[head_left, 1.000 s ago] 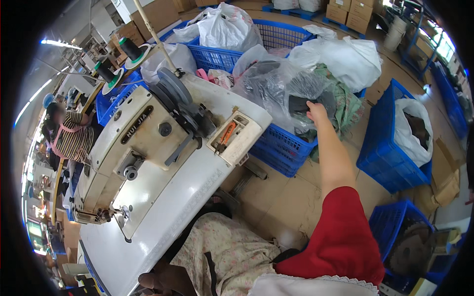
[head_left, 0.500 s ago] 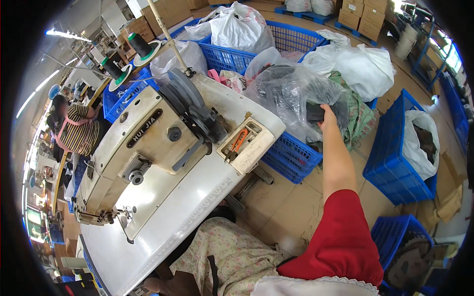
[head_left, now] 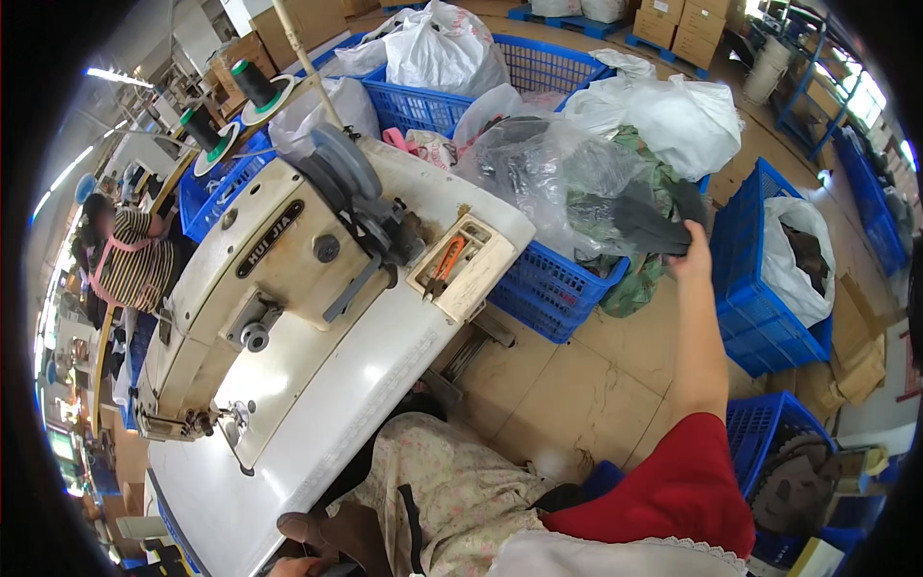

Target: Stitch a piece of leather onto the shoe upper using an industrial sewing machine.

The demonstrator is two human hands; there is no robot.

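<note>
- Right hand (head_left: 692, 252): grasping dark cloth (head_left: 650, 229), limp, folded, beside the clear bag (head_left: 524, 163).
- Clear bag: crinkled plastic, over a blue lattice basket (head_left: 553, 303).
- Left hand (head_left: 302, 568): cropped, grip cannot be told; near brown piece (head_left: 358, 539).
- Table (head_left: 221, 486): glossy white, bearing a cream machine (head_left: 279, 245).

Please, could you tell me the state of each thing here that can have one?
Right hand: closed on dark fabric
Dark fabric: bunched, held at one end
Left hand: cut off by lower edge; grip unclear
Clear plastic bag: crumpled, seemingly open
Orange-handled snips: lying in the tray
White sack: open, dark material showing inside
Sewing machine: running or stopped, cannot tell
</note>
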